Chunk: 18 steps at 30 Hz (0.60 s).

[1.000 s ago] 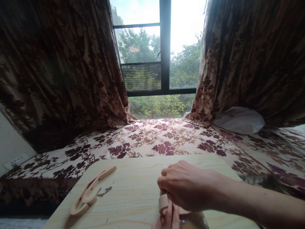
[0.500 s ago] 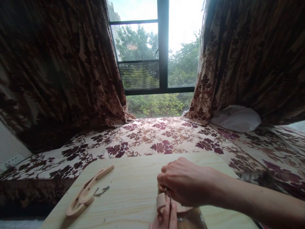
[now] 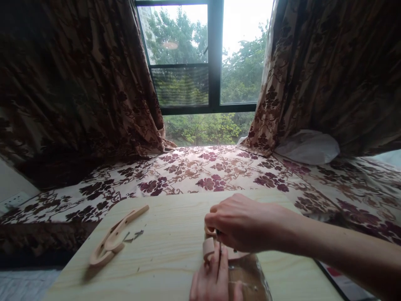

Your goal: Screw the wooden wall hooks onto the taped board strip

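My right hand is closed in a fist round a thin dark metal tool, its grip hidden by the fingers. The tool's shaft points down between two fingertips of my left hand. Those left fingers press against a curved pale wooden piece, steadying it. Part of this piece is hidden under my hands. Beneath it lies a brown block with a shiny clear edge, possibly plastic wrap.
Curved wooden parts with small holes lie at the left of the pale wooden board. Several screws lie beside them. Beyond are a floral-covered ledge, a white plastic bag, curtains and a window.
The view has tilted down a little, so more of the brown block and my left hand shows. Both hands stay at the same wooden piece, with the tool still upright between them.
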{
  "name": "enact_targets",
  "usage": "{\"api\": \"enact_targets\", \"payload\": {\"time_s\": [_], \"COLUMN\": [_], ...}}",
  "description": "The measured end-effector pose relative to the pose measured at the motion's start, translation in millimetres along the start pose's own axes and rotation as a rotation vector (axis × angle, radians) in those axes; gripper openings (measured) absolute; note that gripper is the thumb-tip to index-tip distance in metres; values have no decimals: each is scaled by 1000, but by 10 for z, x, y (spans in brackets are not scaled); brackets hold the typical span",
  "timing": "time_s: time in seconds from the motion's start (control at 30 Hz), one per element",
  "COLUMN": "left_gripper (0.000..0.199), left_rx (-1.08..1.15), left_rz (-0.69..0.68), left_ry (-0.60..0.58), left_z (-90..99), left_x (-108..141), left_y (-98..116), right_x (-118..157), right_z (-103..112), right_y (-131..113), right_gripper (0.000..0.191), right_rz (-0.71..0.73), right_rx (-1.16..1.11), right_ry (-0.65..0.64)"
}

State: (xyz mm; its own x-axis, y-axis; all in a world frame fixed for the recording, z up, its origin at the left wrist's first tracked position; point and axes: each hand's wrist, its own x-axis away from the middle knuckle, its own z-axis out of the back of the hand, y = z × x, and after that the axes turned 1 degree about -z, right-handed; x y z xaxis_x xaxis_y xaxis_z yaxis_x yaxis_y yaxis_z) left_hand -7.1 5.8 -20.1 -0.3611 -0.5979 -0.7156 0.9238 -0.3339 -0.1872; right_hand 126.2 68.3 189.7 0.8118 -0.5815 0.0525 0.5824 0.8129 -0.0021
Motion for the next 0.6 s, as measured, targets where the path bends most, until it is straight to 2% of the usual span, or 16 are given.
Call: {"api": "enact_targets", "payload": {"time_s": [0.17, 0.33, 0.43, 0.6], "left_gripper": [44, 46, 47, 49], "left_rx": [-37, -27, -10, 32], "left_rz": [-105, -161, -159, -148], "left_ry": [-55, -67, -72, -103], "left_z": [55, 101, 116, 148], "left_x": [-33, -88, -96, -113], "left_y": [-56, -80, -78, -74], "right_x": [-11, 20, 32, 54], "right_z": [-18, -68, -33, 4], "right_y": [-18, -2, 10, 21], "right_gripper": [11, 14, 14, 11], "right_rz": [-13, -86, -49, 32], "right_rx": [7, 30, -5, -40], "right_ry": [-61, -38, -29, -85]}}
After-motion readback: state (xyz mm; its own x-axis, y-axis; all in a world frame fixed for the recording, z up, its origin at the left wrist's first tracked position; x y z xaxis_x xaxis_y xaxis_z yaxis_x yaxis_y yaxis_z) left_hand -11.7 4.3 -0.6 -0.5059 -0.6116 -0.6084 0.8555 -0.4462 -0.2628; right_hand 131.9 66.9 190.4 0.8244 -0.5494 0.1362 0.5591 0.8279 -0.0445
